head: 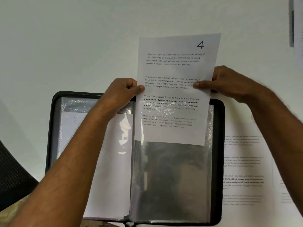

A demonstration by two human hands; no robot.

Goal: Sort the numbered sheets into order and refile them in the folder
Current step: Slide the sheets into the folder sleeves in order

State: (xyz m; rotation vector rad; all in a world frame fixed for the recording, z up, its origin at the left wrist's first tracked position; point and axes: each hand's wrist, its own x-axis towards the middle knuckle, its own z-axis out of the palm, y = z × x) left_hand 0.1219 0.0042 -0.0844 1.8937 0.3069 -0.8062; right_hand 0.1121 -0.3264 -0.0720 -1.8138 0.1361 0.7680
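While sheet numbered 4 sits half inside clear sleeve on right page of open folder, centre frame, left hand and right hand pinch its side edges, fingers curled.

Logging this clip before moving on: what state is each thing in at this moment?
Folder: open flat on the table.
Sheet 4: partly slid into the right-hand sleeve, top half sticking out.
Right-hand sleeve: lower part empty.
Left hand: pinching the sheet's left edge.
Right hand: pinching its right edge.
Loose sheets: lying right of the folder.
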